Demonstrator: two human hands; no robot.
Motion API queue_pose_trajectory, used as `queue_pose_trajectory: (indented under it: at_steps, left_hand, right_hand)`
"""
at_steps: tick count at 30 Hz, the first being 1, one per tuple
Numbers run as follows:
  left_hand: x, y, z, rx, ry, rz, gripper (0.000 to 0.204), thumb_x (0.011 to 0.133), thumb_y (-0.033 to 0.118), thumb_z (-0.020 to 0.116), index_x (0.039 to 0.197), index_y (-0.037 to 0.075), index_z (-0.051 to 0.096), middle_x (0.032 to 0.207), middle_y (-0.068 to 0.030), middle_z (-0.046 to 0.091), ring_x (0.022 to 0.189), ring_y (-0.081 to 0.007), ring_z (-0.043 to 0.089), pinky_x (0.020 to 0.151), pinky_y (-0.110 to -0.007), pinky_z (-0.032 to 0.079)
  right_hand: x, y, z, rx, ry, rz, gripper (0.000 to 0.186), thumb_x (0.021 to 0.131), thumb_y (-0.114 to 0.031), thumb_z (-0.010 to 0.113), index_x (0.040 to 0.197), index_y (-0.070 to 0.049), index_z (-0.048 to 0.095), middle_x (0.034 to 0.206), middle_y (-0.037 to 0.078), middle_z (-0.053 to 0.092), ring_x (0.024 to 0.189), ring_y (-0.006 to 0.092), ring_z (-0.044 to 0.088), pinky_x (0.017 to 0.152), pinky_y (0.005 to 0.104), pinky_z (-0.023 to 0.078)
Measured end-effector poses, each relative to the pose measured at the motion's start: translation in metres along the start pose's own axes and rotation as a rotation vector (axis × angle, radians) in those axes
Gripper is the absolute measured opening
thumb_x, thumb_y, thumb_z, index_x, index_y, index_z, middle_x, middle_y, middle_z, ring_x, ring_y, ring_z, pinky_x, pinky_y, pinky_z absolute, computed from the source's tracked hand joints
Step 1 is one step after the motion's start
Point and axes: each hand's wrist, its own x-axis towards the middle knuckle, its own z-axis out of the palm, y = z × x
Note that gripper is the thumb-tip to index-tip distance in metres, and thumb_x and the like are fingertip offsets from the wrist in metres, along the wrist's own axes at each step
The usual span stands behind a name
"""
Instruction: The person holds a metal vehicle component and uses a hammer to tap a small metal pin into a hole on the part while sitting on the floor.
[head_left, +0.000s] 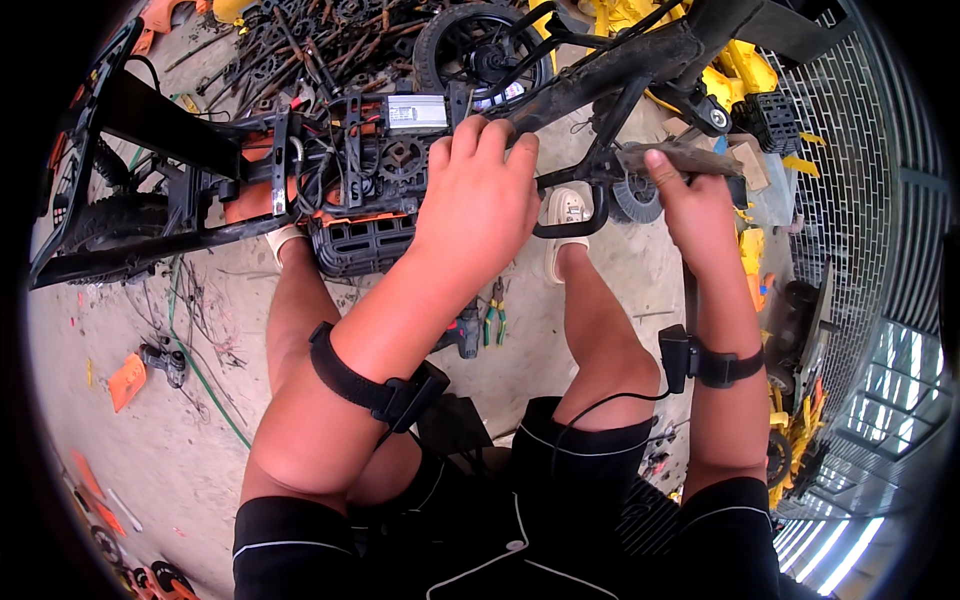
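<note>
A stripped black vehicle frame (600, 85) with wheels lies across the floor before me. My left hand (475, 195) is over its middle, fingers bent down round the black frame, their tips hidden. Just left of that hand are a silver control box (415, 111) and a bundle of black cables (325, 170). My right hand (698, 215) is closed round a flat, grey-brown, worn bar (705, 158), the thumb on top. The bar lies near a bent black tube loop (600, 215) of the frame; whether they touch I cannot tell.
Pliers (495, 312) with green and yellow handles and a cordless drill (460, 335) lie between my feet. Rusty metal parts (290, 70) are heaped behind the frame, beside a wheel (470, 50). Yellow body panels (745, 75) stand at the far right. A green cord (210, 380) crosses the left floor.
</note>
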Motion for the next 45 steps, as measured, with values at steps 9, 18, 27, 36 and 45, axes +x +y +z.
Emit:
queue_pose_trajectory:
  at_steps: [9,18,27,36,45]
  left_hand:
    - [-0.004,-0.012,-0.009,0.040,-0.049,-0.004,0.042,0.084,0.017,0.069,0.124,0.005,0.062,0.124,-0.0112,0.059,0.123,-0.0330,0.051,0.099,-0.048,0.042]
    - [0.003,-0.022,-0.014,0.092,-0.094,0.005,0.040,0.084,0.017,0.067,0.121,0.003,0.063,0.118,-0.0122,0.061,0.115,-0.0321,0.054,0.094,-0.046,0.045]
    - [0.001,-0.026,-0.017,0.098,-0.190,-0.002,0.040,0.085,0.018,0.067,0.122,0.003,0.063,0.118,-0.0135,0.062,0.114,-0.0322,0.056,0.093,-0.046,0.045]
    - [0.000,-0.025,-0.018,0.096,-0.255,-0.026,0.040,0.086,0.019,0.068,0.123,0.003,0.062,0.121,-0.0139,0.061,0.116,-0.0322,0.056,0.094,-0.046,0.046]
    - [0.002,-0.025,-0.017,0.077,-0.295,-0.035,0.041,0.086,0.019,0.067,0.124,0.004,0.062,0.122,-0.0145,0.061,0.116,-0.0328,0.056,0.095,-0.046,0.046]
  right_hand:
    - [-0.005,0.005,0.019,-0.096,-0.057,-0.064,0.038,0.096,-0.038,0.067,0.107,-0.001,0.073,0.092,0.017,0.073,0.088,0.0317,0.068,0.080,0.0385,0.052]
    - [0.000,-0.007,0.005,-0.015,-0.012,0.002,0.037,0.095,-0.035,0.068,0.107,-0.001,0.074,0.096,0.017,0.074,0.091,0.0293,0.070,0.084,0.0375,0.052]
    - [0.002,-0.018,0.011,-0.192,-0.120,0.063,0.036,0.095,-0.035,0.068,0.105,-0.001,0.074,0.095,0.019,0.074,0.092,0.0340,0.071,0.082,0.0392,0.052]
    - [-0.004,-0.010,0.017,-0.120,0.005,0.092,0.038,0.095,-0.035,0.067,0.108,0.000,0.073,0.097,0.021,0.074,0.095,0.0339,0.071,0.083,0.0399,0.052]
    - [-0.001,-0.025,0.002,-0.246,-0.087,0.056,0.041,0.095,-0.038,0.066,0.107,0.000,0.073,0.100,0.025,0.072,0.098,0.0397,0.069,0.085,0.0414,0.052]
